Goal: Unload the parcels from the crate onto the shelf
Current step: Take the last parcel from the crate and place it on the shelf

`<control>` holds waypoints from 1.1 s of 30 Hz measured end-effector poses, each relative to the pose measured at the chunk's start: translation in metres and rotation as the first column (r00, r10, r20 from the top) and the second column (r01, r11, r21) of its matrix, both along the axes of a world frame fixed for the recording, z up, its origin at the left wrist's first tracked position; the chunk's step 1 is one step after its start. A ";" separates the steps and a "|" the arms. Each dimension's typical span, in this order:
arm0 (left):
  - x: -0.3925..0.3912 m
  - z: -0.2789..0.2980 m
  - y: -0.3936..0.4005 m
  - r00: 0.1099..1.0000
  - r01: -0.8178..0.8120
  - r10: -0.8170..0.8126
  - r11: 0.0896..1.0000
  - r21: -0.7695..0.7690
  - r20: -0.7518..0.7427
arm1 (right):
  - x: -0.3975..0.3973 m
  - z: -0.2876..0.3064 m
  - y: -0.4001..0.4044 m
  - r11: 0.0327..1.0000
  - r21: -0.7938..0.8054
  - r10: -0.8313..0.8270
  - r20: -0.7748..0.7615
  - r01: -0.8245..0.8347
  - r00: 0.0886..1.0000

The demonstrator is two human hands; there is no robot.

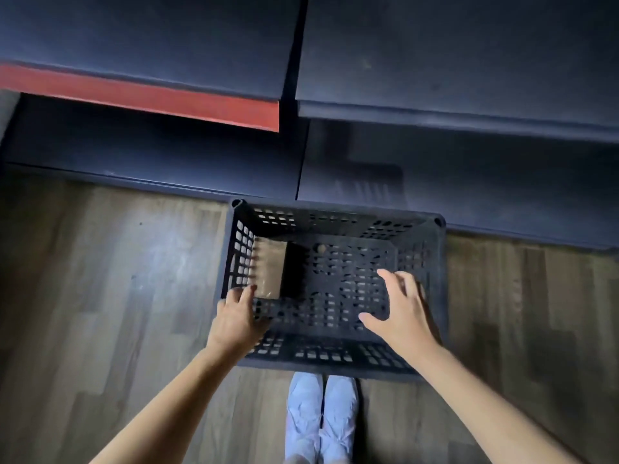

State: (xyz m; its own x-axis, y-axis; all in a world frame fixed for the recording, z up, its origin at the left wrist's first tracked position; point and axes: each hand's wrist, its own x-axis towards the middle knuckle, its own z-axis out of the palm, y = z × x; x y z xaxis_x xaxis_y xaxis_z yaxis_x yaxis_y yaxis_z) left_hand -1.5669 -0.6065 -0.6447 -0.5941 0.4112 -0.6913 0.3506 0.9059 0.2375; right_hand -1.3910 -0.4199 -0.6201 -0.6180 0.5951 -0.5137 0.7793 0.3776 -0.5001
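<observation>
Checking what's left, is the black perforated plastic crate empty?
Not empty: one brown parcel lies against the left wall of the crate.

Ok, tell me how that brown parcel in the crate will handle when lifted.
The brown parcel looks boxy with straight edges, so probably stiff, unlikely to roll. It seems small, so likely light. It sits tight against the crate wall, leaving fingers little room.

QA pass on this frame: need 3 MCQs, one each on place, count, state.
1. Where is the crate? A on a shelf B on the floor in front of the shelf C held in the air
2. Parcels visible in the crate? A one B three C five
3. The right hand is: A gripping a parcel B open above the crate C on the shelf

B: it sits on the wood planks. A: a single brown parcel by the left wall. B: fingers spread, holding nothing.
</observation>
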 end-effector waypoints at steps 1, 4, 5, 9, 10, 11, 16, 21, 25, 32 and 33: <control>-0.003 -0.027 0.002 1.000 -0.013 0.013 1.000 -0.005 -0.013 | -0.002 -0.026 0.000 1.000 -0.010 0.000 0.006 0.000 1.000; -0.013 -0.098 0.009 0.997 -0.058 0.056 0.998 -0.032 -0.045 | -0.006 -0.097 -0.004 0.999 -0.035 -0.013 0.022 0.014 1.000; -0.015 -0.119 0.011 0.996 -0.082 0.080 0.996 -0.033 -0.042 | -0.006 -0.119 -0.004 0.999 -0.034 -0.015 0.025 0.016 1.000; -0.012 -0.181 0.018 0.984 -0.176 0.176 0.984 0.016 -0.021 | -0.008 -0.186 -0.011 0.999 -0.037 -0.022 0.047 0.024 0.999; -0.010 -0.192 0.019 0.981 -0.194 0.194 0.981 0.015 -0.026 | -0.008 -0.197 -0.013 0.998 -0.047 -0.027 0.044 0.029 0.999; -0.008 -0.202 0.020 0.978 -0.207 0.207 0.978 0.007 -0.029 | -0.009 -0.207 -0.015 0.998 -0.053 -0.031 0.040 0.033 0.999; -0.011 -0.245 0.024 0.962 -0.259 0.252 0.964 -0.062 -0.105 | -0.018 -0.235 -0.020 0.997 -0.067 -0.027 0.022 0.029 0.999; -0.023 -0.275 0.031 0.941 -0.322 0.301 0.937 -0.133 -0.153 | -0.026 -0.247 -0.015 0.997 -0.073 -0.010 0.011 0.011 1.000; -0.016 -0.279 0.041 0.875 -0.473 0.458 0.877 -0.080 -0.158 | -0.027 -0.250 -0.011 0.998 -0.063 0.016 0.018 -0.015 1.000; -0.004 -0.240 0.049 0.876 -0.479 0.481 0.876 -0.064 0.031 | -0.024 -0.228 -0.002 0.999 -0.043 0.017 0.045 -0.015 0.999; -0.001 -0.230 0.051 0.892 -0.448 0.449 0.893 -0.045 0.041 | -0.023 -0.221 -0.001 0.999 -0.041 0.017 0.050 -0.015 0.999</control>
